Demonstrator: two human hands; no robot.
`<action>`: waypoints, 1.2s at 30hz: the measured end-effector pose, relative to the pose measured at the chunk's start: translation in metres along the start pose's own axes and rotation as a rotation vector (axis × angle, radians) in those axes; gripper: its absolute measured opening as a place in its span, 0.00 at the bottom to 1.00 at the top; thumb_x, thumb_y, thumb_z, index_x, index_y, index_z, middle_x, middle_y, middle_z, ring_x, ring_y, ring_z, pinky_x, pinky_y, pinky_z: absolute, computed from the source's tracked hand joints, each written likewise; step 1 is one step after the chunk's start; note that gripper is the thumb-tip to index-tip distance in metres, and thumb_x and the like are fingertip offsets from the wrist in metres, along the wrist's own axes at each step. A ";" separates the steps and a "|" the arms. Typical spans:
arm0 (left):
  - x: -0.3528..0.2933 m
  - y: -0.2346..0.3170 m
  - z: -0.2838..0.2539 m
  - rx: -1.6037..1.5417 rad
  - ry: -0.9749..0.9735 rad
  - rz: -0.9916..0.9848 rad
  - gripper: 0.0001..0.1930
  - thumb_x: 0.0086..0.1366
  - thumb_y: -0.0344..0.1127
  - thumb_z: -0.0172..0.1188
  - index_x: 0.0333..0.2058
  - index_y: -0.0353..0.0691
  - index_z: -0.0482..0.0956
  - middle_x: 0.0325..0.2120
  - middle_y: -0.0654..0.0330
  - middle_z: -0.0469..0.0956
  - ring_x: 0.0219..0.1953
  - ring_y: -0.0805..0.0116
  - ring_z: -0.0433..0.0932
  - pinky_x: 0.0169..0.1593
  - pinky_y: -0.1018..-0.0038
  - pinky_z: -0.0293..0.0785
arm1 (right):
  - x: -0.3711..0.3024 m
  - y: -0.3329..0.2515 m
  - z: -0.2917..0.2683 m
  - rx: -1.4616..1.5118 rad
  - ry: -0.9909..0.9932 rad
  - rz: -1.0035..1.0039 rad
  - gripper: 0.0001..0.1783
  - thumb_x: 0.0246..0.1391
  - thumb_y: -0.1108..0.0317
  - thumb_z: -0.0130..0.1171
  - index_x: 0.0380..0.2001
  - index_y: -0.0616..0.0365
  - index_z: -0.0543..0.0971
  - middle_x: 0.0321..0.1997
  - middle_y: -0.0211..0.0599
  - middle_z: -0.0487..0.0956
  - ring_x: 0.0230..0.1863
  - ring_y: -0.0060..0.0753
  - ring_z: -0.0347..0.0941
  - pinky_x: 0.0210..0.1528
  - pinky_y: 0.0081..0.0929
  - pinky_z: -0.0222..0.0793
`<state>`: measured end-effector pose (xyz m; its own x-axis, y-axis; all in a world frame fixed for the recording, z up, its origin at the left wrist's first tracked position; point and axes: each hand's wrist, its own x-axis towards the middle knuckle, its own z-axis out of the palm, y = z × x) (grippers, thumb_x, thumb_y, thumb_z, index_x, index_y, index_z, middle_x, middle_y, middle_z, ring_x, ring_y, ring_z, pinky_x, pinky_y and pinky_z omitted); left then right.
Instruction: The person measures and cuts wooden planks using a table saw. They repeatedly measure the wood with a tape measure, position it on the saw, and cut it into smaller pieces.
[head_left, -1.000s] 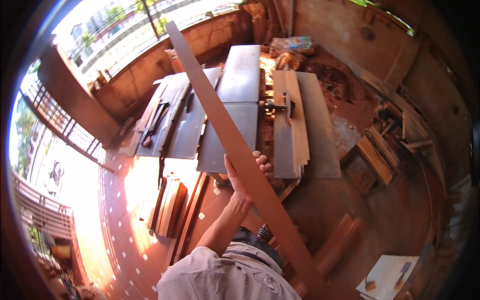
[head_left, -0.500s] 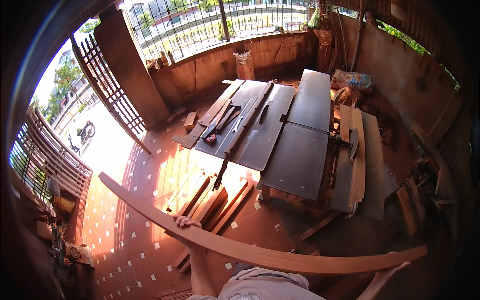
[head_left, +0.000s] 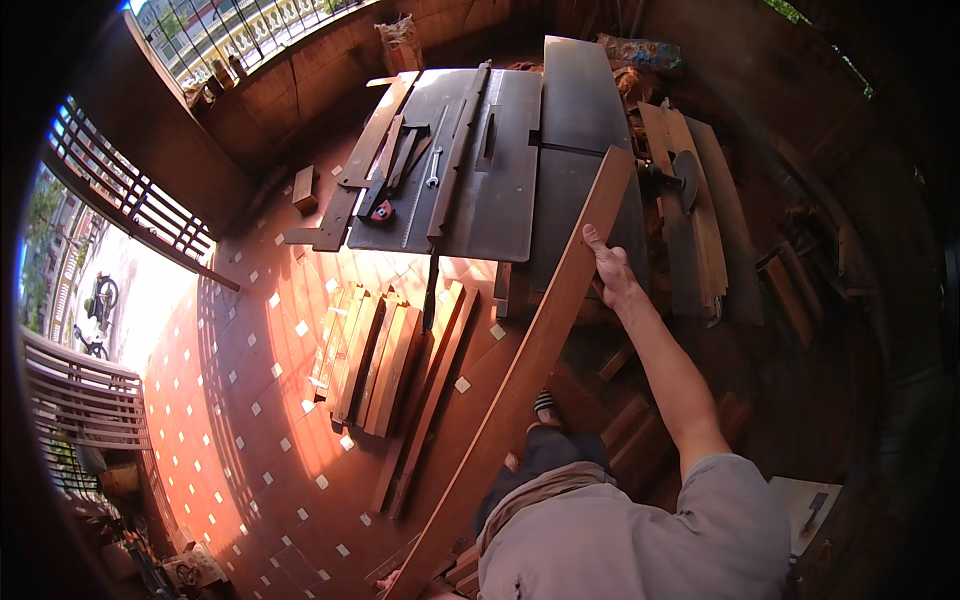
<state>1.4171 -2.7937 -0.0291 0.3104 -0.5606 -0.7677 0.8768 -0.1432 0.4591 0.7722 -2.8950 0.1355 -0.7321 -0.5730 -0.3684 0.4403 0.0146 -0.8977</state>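
A long wooden board (head_left: 520,385) slants across the space before me, its far end raised over the table saw (head_left: 460,110). Near that far end my right hand (head_left: 612,272) is closed on the board's right edge, thumb on top, other fingers mostly hidden. At the near end, by the lower rim, only a few fingers of my left hand (head_left: 388,580) show, closed around the board. On the saw's dark metal top lie a wrench (head_left: 433,167), a red tape measure (head_left: 381,211) and a long fence bar (head_left: 460,150).
Several wooden strips (head_left: 370,360) lie stacked on the tiled floor left of the board. More planks (head_left: 695,200) rest along the table's right side. A small wooden block (head_left: 305,188) sits on the floor. An open gate (head_left: 130,190) stands at the left, with a motorbike (head_left: 100,300) outside.
The board has swung from lying crosswise to pointing away from me. My right hand has moved forward and left with its end; my left hand has come back to the lower rim.
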 end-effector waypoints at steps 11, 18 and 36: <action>0.016 -0.003 0.004 0.076 0.251 0.099 0.32 0.61 0.59 0.63 0.58 0.47 0.76 0.53 0.59 0.73 0.53 0.58 0.75 0.55 0.53 0.73 | 0.100 0.104 0.164 -0.483 -0.116 0.085 0.28 0.48 0.63 0.75 0.46 0.74 0.79 0.44 0.49 0.84 0.41 0.38 0.85 0.47 0.34 0.83; 0.028 -0.011 0.011 0.154 0.333 0.112 0.32 0.62 0.60 0.61 0.59 0.47 0.75 0.57 0.58 0.72 0.57 0.54 0.73 0.56 0.48 0.72 | 0.160 0.138 0.214 -0.916 0.155 -0.004 0.36 0.40 0.59 0.77 0.47 0.75 0.74 0.47 0.57 0.83 0.48 0.46 0.84 0.50 0.38 0.81; 0.038 0.015 -0.056 0.278 0.441 0.128 0.34 0.62 0.62 0.57 0.62 0.48 0.72 0.67 0.53 0.68 0.66 0.45 0.70 0.57 0.36 0.69 | 0.227 0.189 0.254 -0.925 0.304 -0.316 0.52 0.49 0.34 0.72 0.59 0.72 0.71 0.58 0.57 0.72 0.62 0.58 0.70 0.65 0.47 0.67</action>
<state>1.4632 -2.7713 -0.0766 0.5856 -0.2000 -0.7855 0.7104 -0.3401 0.6162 0.8217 -3.2304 -0.0567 -0.9027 -0.4300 -0.0130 -0.2747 0.5993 -0.7519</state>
